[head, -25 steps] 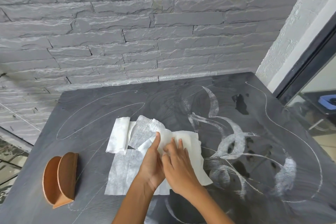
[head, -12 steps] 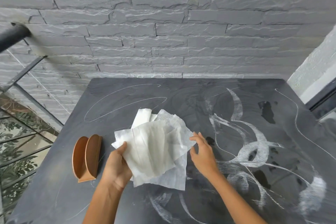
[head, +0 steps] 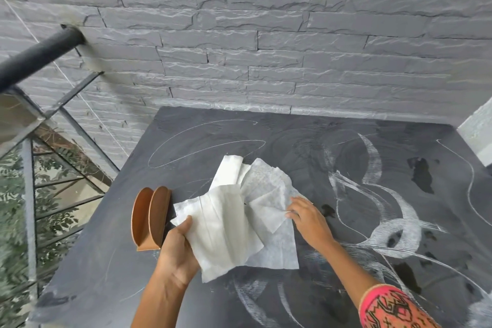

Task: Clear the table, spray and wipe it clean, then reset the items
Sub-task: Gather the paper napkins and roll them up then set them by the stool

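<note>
A loose bunch of white paper napkins (head: 234, 218) is lifted slightly over the dark grey table (head: 332, 141). My left hand (head: 178, 250) grips the bunch from below at its left corner, thumb on top. My right hand (head: 306, 217) pinches the right edge of the napkins, fingers curled on the paper. A brown wooden napkin holder (head: 150, 218) stands upright on the table just left of my left hand, with nothing in it.
White streaks and dark wet patches (head: 423, 176) cover the right half of the table. A grey stone wall (head: 266, 34) runs behind the table. A black metal railing (head: 40, 56) with glass panels stands off the table's left edge.
The napkins went from lying flat under both hands to being gathered and lifted. They have moved left, close to the napkin holder. My right hand now pinches their right edge.
</note>
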`<action>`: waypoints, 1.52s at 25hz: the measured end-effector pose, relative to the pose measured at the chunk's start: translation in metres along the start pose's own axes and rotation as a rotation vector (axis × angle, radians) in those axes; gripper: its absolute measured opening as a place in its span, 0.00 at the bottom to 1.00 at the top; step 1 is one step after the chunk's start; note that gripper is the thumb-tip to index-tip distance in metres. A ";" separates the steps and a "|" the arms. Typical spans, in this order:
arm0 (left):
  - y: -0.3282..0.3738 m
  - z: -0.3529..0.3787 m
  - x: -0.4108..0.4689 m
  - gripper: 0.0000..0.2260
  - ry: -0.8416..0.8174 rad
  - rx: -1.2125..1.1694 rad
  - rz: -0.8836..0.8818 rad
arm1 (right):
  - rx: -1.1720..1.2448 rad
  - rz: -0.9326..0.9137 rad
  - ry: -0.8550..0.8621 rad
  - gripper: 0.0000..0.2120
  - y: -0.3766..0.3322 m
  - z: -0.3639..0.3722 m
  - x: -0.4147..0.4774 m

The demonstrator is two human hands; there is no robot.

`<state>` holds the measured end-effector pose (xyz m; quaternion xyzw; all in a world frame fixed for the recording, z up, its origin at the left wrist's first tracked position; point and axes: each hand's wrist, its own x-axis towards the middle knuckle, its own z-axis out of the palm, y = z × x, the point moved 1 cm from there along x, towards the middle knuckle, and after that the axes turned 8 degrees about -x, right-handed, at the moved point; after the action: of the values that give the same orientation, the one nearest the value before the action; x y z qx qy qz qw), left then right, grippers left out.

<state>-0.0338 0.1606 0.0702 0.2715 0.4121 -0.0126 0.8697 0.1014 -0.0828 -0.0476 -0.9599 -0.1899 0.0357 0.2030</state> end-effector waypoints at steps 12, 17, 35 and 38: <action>-0.011 0.006 0.007 0.15 -0.026 -0.019 -0.054 | 0.150 0.053 -0.063 0.06 0.005 -0.035 0.020; -0.018 0.005 0.010 0.15 -0.029 -0.032 -0.093 | -0.301 -0.113 -0.318 0.17 0.024 -0.023 0.014; -0.036 0.018 0.014 0.16 -0.058 -0.011 -0.101 | 0.111 0.116 -0.106 0.10 0.020 -0.127 0.047; -0.040 0.022 0.017 0.16 -0.061 -0.006 -0.096 | 0.169 0.178 0.004 0.11 0.026 -0.144 0.043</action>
<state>-0.0172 0.1193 0.0507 0.2483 0.3978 -0.0615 0.8811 0.1717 -0.1430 0.0742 -0.9525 -0.0999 0.0676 0.2796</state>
